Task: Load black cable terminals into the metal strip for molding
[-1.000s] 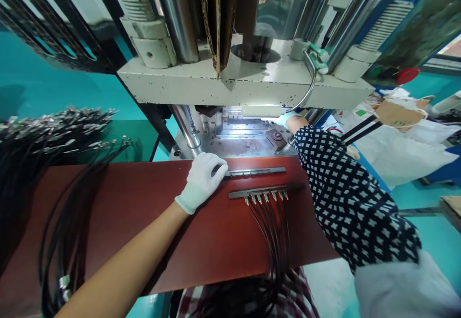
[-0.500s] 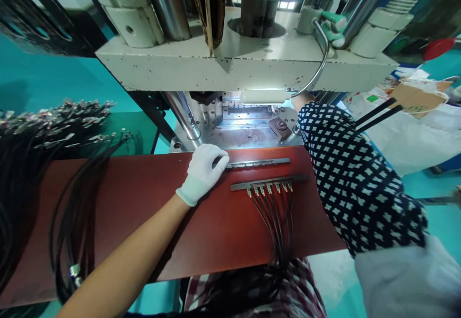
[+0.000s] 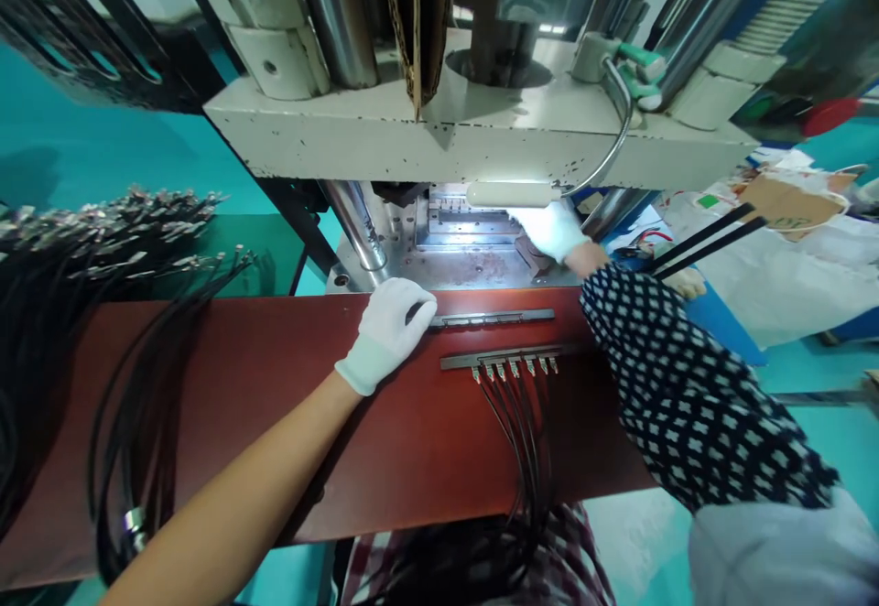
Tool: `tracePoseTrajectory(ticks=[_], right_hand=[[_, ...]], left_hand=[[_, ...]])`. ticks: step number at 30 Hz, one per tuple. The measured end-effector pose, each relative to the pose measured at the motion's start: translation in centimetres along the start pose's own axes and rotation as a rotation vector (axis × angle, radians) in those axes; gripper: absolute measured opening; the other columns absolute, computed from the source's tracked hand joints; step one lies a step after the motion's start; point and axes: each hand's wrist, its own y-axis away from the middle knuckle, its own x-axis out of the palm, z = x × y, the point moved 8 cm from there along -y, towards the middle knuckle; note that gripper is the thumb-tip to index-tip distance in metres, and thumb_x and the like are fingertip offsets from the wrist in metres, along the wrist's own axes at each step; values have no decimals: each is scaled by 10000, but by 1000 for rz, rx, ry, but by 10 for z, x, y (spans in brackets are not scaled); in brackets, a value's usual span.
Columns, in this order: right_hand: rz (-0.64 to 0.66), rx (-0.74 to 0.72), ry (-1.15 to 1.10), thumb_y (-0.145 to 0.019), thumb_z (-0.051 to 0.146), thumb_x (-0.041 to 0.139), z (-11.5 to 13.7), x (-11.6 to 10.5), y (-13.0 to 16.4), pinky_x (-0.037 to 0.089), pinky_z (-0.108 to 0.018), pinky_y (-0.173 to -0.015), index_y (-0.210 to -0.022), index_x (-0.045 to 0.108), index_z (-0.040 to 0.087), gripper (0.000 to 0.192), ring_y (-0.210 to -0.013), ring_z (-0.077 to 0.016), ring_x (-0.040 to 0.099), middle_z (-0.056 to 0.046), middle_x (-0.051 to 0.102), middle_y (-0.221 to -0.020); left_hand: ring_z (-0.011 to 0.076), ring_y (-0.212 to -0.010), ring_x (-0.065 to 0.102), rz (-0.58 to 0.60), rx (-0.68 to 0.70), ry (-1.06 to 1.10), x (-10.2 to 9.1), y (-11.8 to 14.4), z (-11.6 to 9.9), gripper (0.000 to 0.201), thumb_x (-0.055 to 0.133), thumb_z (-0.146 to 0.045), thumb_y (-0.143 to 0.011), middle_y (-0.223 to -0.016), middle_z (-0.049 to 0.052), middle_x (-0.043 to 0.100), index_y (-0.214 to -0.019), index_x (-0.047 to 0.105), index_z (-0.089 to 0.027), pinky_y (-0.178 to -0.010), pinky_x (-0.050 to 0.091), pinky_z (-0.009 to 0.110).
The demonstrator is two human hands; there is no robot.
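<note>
Left hand [image 3: 388,327] on bar [image 3: 493,319] — long axis left-right.

A bundle of black cables [image 3: 82,313] lies at the table's [image 3: 240,405] left end; crumpled white bags [image 3: 775,267] sit far right.

The left hand [image 3: 385,327] wears a white glove and lies palm down, knuckles arched, fingers curled loosely and pointing right; its wrist is straight, with the glove cuff ending just above it; the bare left forearm [image 3: 254,478] runs from the lower left of the view up toward the middle. The right hand [image 3: 553,228], also in a white glove, is stretched well forward and higher up in the view, fingers pointing left; its grip cannot be made out; the right arm [image 3: 687,405] wears a dark sleeve with a white pattern and is nearly fully extended.
</note>
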Motion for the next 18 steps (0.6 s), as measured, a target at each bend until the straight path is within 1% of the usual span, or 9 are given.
tracePoseTrajectory(ticks=[3,5,6,8,10,12,13,16,18], right_hand=[[26,-66,-96,-969,338,406,30,-28,89,484,-247,-901,-880,592,106,310,-887,-83,554,-68,609,-967],[32,-13,-271,-951,374,435,27,-45,171,486,-198,-768,-846,554,122,298,-782,-68,551,-61,602,-869],[9,101,-400,-946,379,444,14,-50,214,479,-175,-699,-880,545,130,277,-738,-59,560,-63,608,-866],[-138,468,-559,-937,436,466,-33,-51,308,455,-162,-594,-979,536,137,309,-643,-57,564,-65,623,-830],[-268,816,-583,-843,504,587,-77,-36,400,451,-168,-580,-940,537,123,396,-602,-68,560,-52,606,-721],[-321,1139,-636,-759,481,666,-113,0,482,466,-168,-615,-958,557,105,439,-644,-76,587,-58,627,-736],[-334,1236,-641,-740,445,675,-126,19,513,465,-166,-613,-938,564,91,420,-653,-77,592,-66,631,-743],[-371,1430,-642,-706,343,698,-157,68,579,464,-163,-598,-955,608,57,390,-678,-78,616,-93,662,-833],[-421,1519,-619,-729,337,689,-170,84,604,458,-157,-584,-944,624,45,369,-629,-58,593,-79,659,-798]], left_hand=[[205,-935,564,15,10,-11,1,-1,4,278,422,-338,-994,-926,51,644,-880,634,-199,-901,436,374],[215,-932,577,31,25,-14,1,-2,6,293,413,-359,-992,-930,57,651,-887,634,-199,-898,449,387],[220,-925,586,33,30,-15,0,-1,5,294,413,-366,-989,-929,60,656,-888,633,-199,-900,457,397],[233,-939,606,0,42,-26,-5,2,0,278,422,-370,-978,-936,60,668,-899,631,-204,-929,467,426],[254,-1014,612,-62,53,-61,-12,6,-10,244,439,-381,-962,-975,57,669,-946,624,-223,-989,455,473],[287,-1107,588,-70,57,-114,-15,7,-24,255,427,-416,-954,-1035,68,645,-1025,602,-245,-1040,416,541],[306,-1140,573,-43,68,-138,-14,6,-31,279,405,-434,-953,-1052,80,631,-1048,591,-249,-1057,392,572],[335,-1130,570,48,150,-169,-2,4,-54,334,370,-490,-940,-1003,91,608,-1030,582,-248,-1059,384,594],[317,-1093,580,85,213,-169,6,6,-66,337,370,-499,-942,-992,77,611,-1011,584,-248,-1045,406,561]])
